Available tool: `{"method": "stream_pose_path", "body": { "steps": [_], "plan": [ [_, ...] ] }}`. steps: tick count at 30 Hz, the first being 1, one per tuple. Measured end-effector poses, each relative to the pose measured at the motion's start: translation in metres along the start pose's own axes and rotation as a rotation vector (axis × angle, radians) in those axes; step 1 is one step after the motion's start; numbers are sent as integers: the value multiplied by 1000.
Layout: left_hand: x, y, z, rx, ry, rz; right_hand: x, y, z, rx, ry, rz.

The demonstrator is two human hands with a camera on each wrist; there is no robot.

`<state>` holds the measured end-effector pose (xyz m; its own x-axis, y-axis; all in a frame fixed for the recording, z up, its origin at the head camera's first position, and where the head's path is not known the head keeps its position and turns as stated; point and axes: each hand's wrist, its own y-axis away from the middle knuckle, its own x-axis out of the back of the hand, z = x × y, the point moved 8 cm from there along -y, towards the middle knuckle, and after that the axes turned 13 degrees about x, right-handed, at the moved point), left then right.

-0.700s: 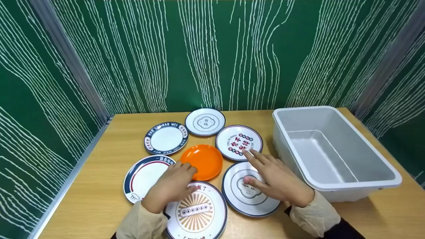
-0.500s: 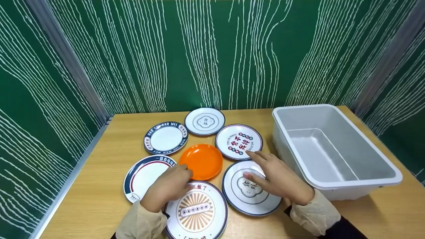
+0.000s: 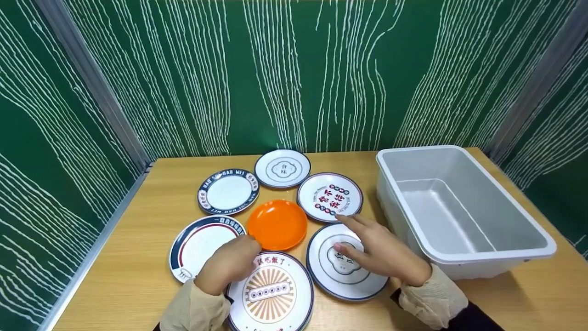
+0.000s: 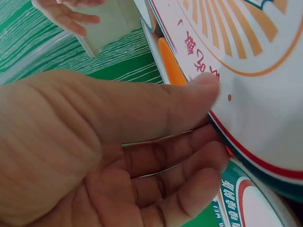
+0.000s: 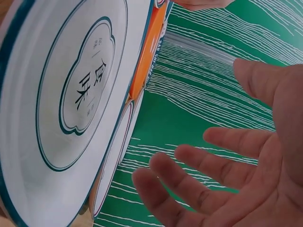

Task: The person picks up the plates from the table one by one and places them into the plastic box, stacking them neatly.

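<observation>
My left hand is at the upper left rim of a white plate with an orange sunburst print. In the left wrist view, the thumb lies on top of that sunburst plate's rim, while the fingers curl below its edge, pinching it. My right hand hovers with spread fingers over a white plate with a grey cloud-shaped motif; the right wrist view shows nothing in it. An orange plate sits just beyond the left fingertips. Left of the hand lies a plate with a navy and red band.
Farther back are a navy-rimmed plate, a small blue-edged plate and a plate with red characters. A deep grey bin stands at the right of the wooden table. Green patterned panels enclose the back and sides.
The left fingers have drawn back from over the orange plate and curled in at the sunburst plate's rim. The right hand stays nearly in place over the cloud-motif plate.
</observation>
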<state>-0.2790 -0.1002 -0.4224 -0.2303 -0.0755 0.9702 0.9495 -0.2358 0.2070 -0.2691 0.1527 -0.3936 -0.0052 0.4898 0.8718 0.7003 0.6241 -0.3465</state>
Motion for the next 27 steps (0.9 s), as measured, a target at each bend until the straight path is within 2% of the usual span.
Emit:
{"method": "stream_pose_path", "body": {
  "steps": [7,12,15,18,21,25,27],
  "plan": [
    [-2,-1,-2,20,-46,-12,0,1,-1,17,39,-1],
    [3,0,-5,34,14,-34,0,0,0,-11,48,4],
    [7,2,-5,14,38,-41,-2,-1,2,-47,-17,18],
    [11,5,-4,-18,51,-37,-4,-2,5,-95,-157,39],
    [15,7,-4,-42,90,-25,-8,-1,9,-189,-337,58],
    [20,9,-5,-57,137,-27,-19,2,11,-312,-660,68],
    [21,9,-6,-58,143,-41,-25,3,10,-347,-831,66]
  ]
}}
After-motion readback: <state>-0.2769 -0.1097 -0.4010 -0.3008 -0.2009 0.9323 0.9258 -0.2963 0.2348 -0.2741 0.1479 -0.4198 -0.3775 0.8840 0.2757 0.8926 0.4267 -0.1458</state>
